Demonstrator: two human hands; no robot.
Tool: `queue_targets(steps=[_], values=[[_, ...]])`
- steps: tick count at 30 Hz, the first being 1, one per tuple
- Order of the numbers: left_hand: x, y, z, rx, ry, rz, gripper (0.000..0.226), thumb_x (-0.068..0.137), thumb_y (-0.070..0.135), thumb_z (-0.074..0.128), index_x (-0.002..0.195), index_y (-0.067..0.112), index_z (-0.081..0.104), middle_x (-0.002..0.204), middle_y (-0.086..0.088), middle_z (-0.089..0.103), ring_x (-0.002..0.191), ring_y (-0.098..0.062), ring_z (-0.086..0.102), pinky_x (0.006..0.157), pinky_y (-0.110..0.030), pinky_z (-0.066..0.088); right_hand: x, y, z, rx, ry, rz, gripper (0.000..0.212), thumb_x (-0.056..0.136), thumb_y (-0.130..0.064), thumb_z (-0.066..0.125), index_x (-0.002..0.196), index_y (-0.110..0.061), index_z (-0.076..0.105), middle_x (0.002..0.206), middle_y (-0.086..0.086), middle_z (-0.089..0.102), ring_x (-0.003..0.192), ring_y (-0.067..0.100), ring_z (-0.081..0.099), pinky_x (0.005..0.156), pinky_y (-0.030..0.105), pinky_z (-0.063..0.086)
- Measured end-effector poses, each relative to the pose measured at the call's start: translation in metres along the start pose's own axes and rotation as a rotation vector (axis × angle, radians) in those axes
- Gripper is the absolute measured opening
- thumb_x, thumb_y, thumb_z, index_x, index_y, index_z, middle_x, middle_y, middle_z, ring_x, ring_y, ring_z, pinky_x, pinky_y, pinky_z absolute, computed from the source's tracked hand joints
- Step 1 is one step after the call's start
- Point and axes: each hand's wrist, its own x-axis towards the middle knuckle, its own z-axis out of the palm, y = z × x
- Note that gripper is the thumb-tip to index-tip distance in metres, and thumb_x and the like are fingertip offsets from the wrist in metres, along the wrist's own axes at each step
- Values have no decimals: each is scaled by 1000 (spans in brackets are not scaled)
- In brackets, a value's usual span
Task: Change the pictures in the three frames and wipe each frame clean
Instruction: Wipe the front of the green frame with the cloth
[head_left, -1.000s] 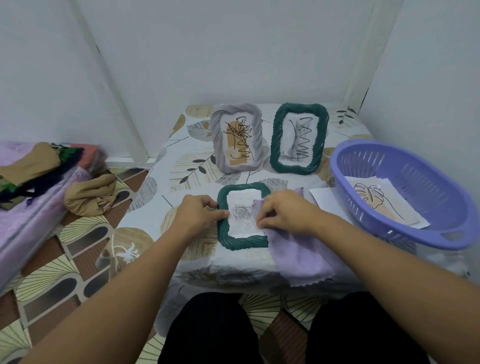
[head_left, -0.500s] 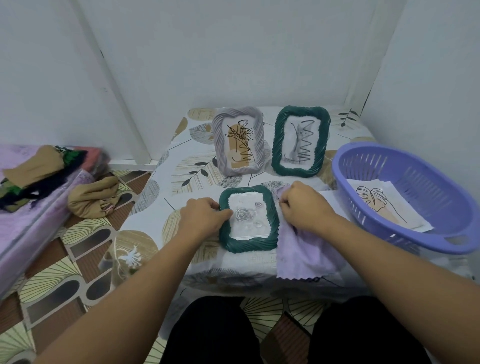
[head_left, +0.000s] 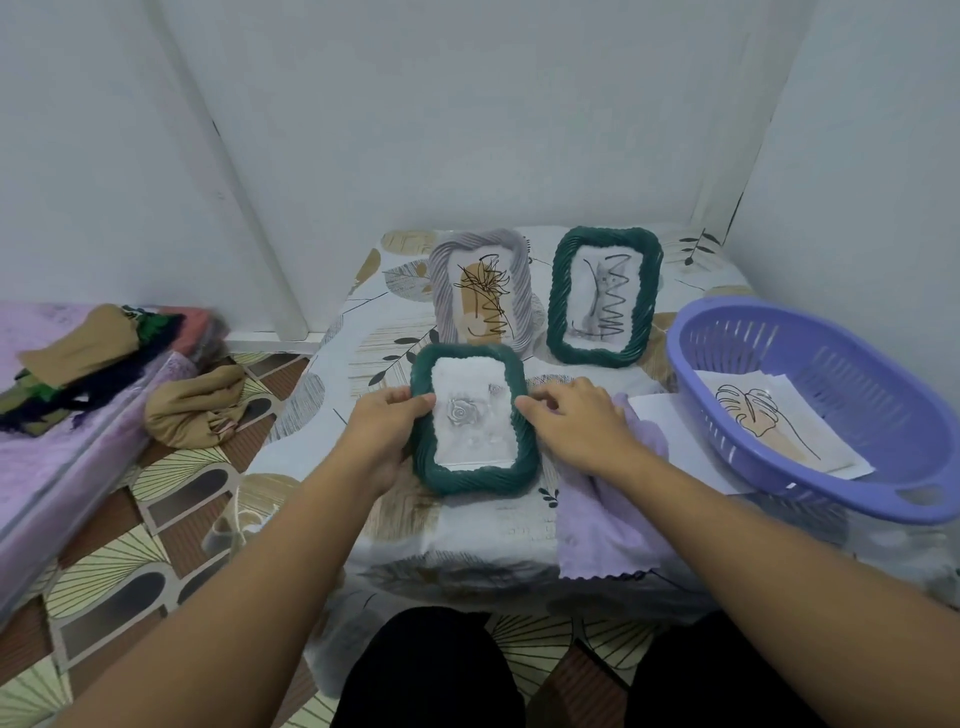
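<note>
Lilac cloth (head_left: 597, 525) lies nearest, draped over the table's front edge at about five o'clock from the near frame, its scalloped hem hanging down. The right forearm crosses it. The right hand (head_left: 576, 423) rests above the cloth with fingers loosely bent, its fingertips touching the right rim of the near frame; whether they truly pinch the rim I cannot tell. Half a second ago this hand sat on the cloth's upper corner, so it has let the cloth go and moved to the frame.

The left hand (head_left: 382, 434) grips the frame's left rim, thumb on top of the green edge and fingers curled underneath. The near frame (head_left: 470, 475), dark green with a rope-like rim, holds a pale picture with a grey rose and sits in the middle of the leaf-print table (head_left: 467, 540); it looks raised a little at its far end compared with before, when it lay flat.

At three o'clock stands a purple basket (head_left: 831, 338) holding a leaf drawing (head_left: 753, 415), with a white sheet (head_left: 665, 421) beneath its edge.

Farther back, at twelve o'clock, a grey frame (head_left: 441, 291) stands upright, and at one o'clock a second green frame (head_left: 561, 291) stands beside it, apart. Both stand where they stood earlier.
</note>
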Motion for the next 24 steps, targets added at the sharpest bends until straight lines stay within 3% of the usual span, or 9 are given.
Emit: queue_targets(steps=[2, 4, 6, 9, 13, 18, 21, 24], values=[[3, 4, -15, -46, -10, 8, 13, 100, 9, 63, 109, 6, 71, 97, -10, 76, 86, -24, 70, 65, -32, 55, 2, -15, -2, 245, -12, -16, 41, 99, -61, 47, 112, -27, 67, 113, -4, 66, 108, 17, 58, 93, 39, 46], [4, 9, -27, -106, -13, 1, 11, 101, 10, 61, 106, 6, 70, 99, -11, 76, 96, -30, 68, 70, -36, 56, 2, -35, -5, 590, -210, 66, 46, 101, -62, 43, 110, -21, 63, 100, -5, 67, 89, 15, 62, 80, 32, 47], [5, 15, -38, -187, -34, -40, 18, 102, 12, 58, 113, 3, 69, 107, -16, 76, 104, -34, 69, 80, -42, 59, 6, -49, -2, 932, -405, 177, 53, 101, -65, 40, 117, -20, 63, 100, 1, 72, 90, 20, 67, 83, 34, 50], [2, 21, -52, -251, -101, -104, 23, 105, 15, 53, 120, 3, 66, 115, -18, 75, 106, -33, 71, 87, -46, 57, 18, -65, 9, 1169, -565, 197, 68, 99, -72, 33, 132, -21, 63, 124, 6, 73, 116, 27, 69, 105, 47, 51], [2, 23, -67, -280, -165, -76, 23, 106, 17, 51, 119, 6, 66, 114, -15, 76, 99, -29, 74, 88, -45, 56, 28, -89, 17, 1306, -648, 180, 80, 96, -77, 31, 140, -18, 60, 137, 11, 66, 126, 35, 62, 116, 55, 39], [18, 25, -88, -278, -273, -7, 38, 102, 22, 56, 139, 10, 59, 133, -13, 68, 123, -33, 66, 99, -51, 53, 39, -108, 17, 1391, -593, 29, 62, 104, -63, 32, 141, -19, 59, 136, 11, 66, 126, 33, 63, 115, 55, 41], [33, 30, -99, -282, -267, 42, 48, 100, 14, 60, 145, 3, 51, 138, -17, 64, 127, -36, 62, 106, -55, 50, 54, -116, 25, 1259, -560, -40, 60, 99, -62, 48, 141, -21, 58, 134, 7, 68, 124, 30, 64, 112, 53, 44], [51, 37, -109, -280, -273, 110, 49, 99, 7, 60, 146, 0, 47, 139, -19, 63, 129, -36, 60, 111, -56, 45, 72, -121, 32, 1032, -415, -41, 61, 84, -61, 70, 132, -25, 61, 124, 0, 73, 115, 22, 69, 108, 50, 49]])
